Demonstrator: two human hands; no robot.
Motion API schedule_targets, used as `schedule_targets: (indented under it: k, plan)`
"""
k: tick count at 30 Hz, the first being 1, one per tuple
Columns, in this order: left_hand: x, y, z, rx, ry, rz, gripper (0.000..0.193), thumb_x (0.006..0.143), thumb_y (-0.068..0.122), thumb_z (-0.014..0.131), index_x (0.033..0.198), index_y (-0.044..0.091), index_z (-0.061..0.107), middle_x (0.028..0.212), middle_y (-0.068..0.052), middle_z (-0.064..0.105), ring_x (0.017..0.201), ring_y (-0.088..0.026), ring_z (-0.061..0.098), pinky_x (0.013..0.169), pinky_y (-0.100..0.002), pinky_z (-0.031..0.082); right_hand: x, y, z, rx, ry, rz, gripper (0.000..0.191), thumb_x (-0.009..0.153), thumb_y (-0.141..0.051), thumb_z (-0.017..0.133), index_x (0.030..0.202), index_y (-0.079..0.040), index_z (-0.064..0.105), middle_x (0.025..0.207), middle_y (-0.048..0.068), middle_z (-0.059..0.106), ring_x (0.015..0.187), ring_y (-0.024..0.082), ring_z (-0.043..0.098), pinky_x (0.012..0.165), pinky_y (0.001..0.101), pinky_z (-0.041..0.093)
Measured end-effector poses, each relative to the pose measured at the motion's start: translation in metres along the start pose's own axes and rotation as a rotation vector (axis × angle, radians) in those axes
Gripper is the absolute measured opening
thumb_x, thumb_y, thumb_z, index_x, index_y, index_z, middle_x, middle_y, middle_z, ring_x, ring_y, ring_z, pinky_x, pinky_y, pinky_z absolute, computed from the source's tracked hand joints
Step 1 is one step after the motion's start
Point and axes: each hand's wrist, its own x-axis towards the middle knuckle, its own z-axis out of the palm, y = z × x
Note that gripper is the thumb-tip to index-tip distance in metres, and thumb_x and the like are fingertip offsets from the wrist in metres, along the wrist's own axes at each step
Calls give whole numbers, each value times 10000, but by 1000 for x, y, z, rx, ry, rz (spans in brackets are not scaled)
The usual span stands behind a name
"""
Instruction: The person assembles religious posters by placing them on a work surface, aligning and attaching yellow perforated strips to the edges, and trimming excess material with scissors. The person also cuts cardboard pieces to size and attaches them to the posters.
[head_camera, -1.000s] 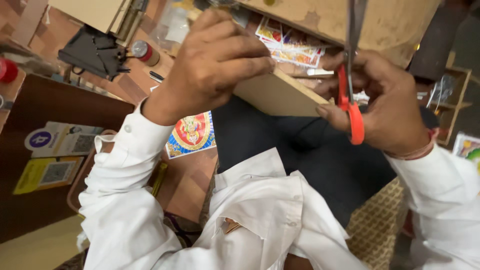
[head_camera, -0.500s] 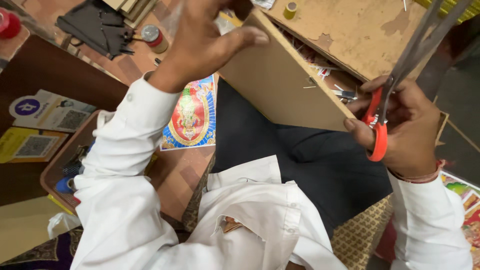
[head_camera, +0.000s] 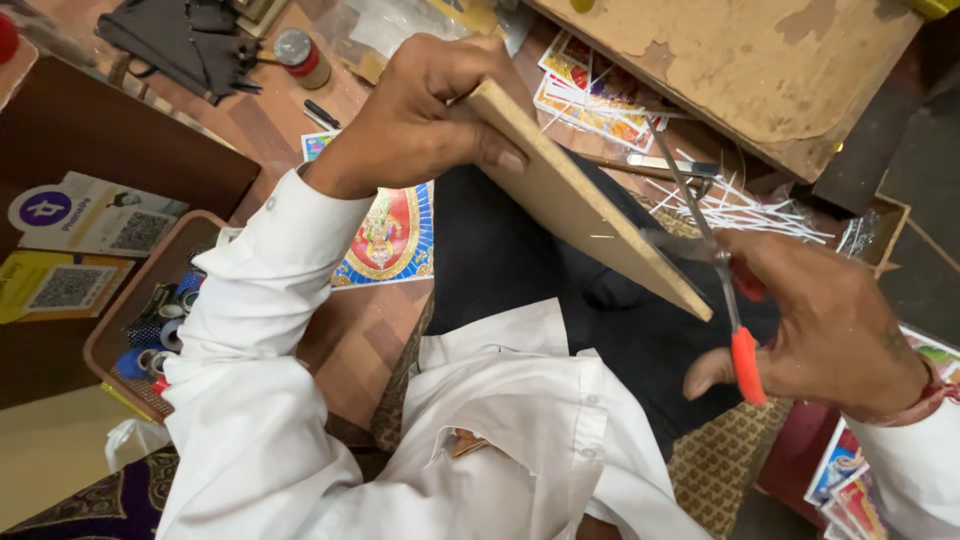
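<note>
tan board (head_camera: 585, 215), thin, judged stiff and light, best gripped at its edges: left hand (head_camera: 430, 120) is clenched on its upper end. right hand (head_camera: 830, 330) grasps orange-handled scissors (head_camera: 722, 290) at the lower edge. white strips (head_camera: 740, 205) lie beyond the right hand; colourful print (head_camera: 385, 240) below the left wrist.

Left hand (head_camera: 425, 115) raised, fingers clamped, right hand (head_camera: 825, 320) lower, fingers curled

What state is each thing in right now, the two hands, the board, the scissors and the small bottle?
Left hand: gripping the board's upper end.
Board: held tilted, edge-on, above the lap.
Right hand: closed around the scissors' orange handles.
Scissors: blades at the board's lower edge.
Small bottle: capped, upright.
</note>
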Motion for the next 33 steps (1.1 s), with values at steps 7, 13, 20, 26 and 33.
schedule_targets:
  k: [7,13,20,26,33]
  plan:
    - [-1,5,9,90,-17,81,230,868,28,886,1051,44,749,992,-37,711,942,-157,650,848,-275,526,-6,-1,7,28,-33,-100,956,430,-579,944,1143,1,679,785,102,671,675,259,630,632,366,500]
    - [0,4,11,98,-3,81,215,868,21,872,1043,39,749,1007,-34,713,953,-153,657,858,-279,531,-5,-3,14,59,4,-55,763,482,-403,980,1075,-7,709,578,82,557,514,225,549,517,361,451]
    - [1,2,11,84,18,60,273,848,5,853,1101,51,761,961,-18,698,933,-135,633,855,-271,544,-6,-9,17,82,76,-72,547,576,-253,948,1010,-16,714,533,85,512,429,204,494,454,354,407]
    - [1,4,12,86,18,44,275,841,23,879,1082,41,748,1002,-24,674,942,-149,625,860,-282,523,-2,-13,18,42,74,-98,784,457,-470,960,1031,-2,704,562,83,545,461,213,548,481,344,458]
    - [5,6,22,73,-10,57,256,852,25,869,1074,48,744,1000,-29,680,933,-149,641,848,-285,527,5,-19,11,-109,87,-194,909,487,-621,910,1094,19,689,729,111,657,631,283,626,613,385,502]
